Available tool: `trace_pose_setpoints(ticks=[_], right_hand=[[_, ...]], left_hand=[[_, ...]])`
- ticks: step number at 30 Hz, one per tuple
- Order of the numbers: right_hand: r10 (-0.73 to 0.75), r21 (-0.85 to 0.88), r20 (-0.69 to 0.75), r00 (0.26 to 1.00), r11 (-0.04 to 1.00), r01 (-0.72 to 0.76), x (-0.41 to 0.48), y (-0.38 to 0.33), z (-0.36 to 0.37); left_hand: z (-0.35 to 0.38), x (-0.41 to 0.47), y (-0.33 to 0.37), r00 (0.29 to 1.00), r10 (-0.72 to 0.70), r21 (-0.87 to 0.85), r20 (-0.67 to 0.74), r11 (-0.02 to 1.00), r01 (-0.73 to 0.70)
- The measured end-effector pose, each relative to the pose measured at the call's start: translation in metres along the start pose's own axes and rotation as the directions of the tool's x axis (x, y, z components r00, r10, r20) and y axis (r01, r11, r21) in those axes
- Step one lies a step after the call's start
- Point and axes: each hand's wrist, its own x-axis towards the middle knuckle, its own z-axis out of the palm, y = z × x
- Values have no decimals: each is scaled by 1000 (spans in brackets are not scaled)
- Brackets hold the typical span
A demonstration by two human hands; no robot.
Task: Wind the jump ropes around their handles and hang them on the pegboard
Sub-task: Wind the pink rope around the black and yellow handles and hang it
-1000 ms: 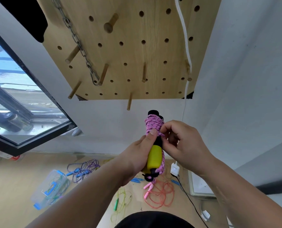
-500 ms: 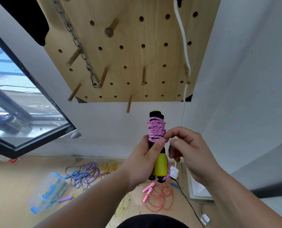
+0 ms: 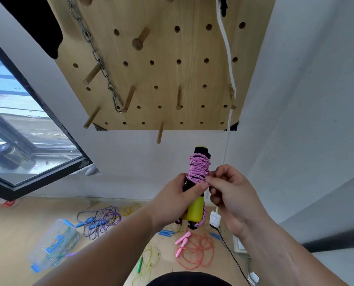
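Pink braided rope (image 3: 198,169) is wound in tight coils round the upper part of a pair of handles (image 3: 195,211) with yellow bodies and black ends. The bundle is upright in mid-air, just below the pegboard (image 3: 172,69), in front of a white wall. Left hand (image 3: 177,196) grips the handles round the middle, with the thumb pressed over the lowest coils. Right hand (image 3: 230,193) pinches the rope at the coil's right edge between thumb and fingertips, the other fingers curled in. A short bit of rope loops past the bottom of the handles.

Looks like the last wrap or tail is being secured; nothing is hung yet. The bundle is probably light. The rope is soft and braided, so likely grippy, but the coils may spring loose if the thumb lifts. The handles are stiff with smooth plastic, so the best hold is round both handles with a thumb on the wraps. The nearest free peg (image 3: 160,133) sticks out at the board's bottom edge; hanging probably needs a loop or a gap between the handles.

A metal chain (image 3: 95,56) hangs on the board from another peg, and a white cord (image 3: 227,48) runs down its right side. On the floor (image 3: 11,234) lie a purple and blue rope (image 3: 99,219), a red rope (image 3: 194,252) with pink handles, a thin yellow-green rope (image 3: 149,259) and a clear box (image 3: 52,244) holding more. A window (image 3: 27,131) is at the left.
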Motion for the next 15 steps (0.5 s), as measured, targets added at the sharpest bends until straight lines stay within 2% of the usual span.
trace_pose_setpoints(ticks=[2,4,6,8,11,13,15], right_hand=[[-42,-28,-22,999,999,41,-1,1,4],[-31,-15,-8,999,999,31,-2,1,6],[31,66,17,999,997,-32,-1,0,7],[32,92,22,999,995,-34,0,-2,8],[-138,-48,37,990,989,140,-3,-3,7],[-255,-204,86,963,942,267,-6,-1,7],[-349,-373,172,921,843,389,-9,-1,8]], left_hand=[[-2,-1,0,998,-41,-105,49,993,46],[-2,-3,0,998,-55,-161,34,985,60],[0,-2,1,998,-52,-179,-19,983,48],[1,0,-1,997,-36,-135,-62,991,27],[0,3,-3,994,-47,-80,-94,996,39],[0,5,-7,990,-50,-7,-134,999,49],[1,7,-11,988,-20,215,-156,975,53]])
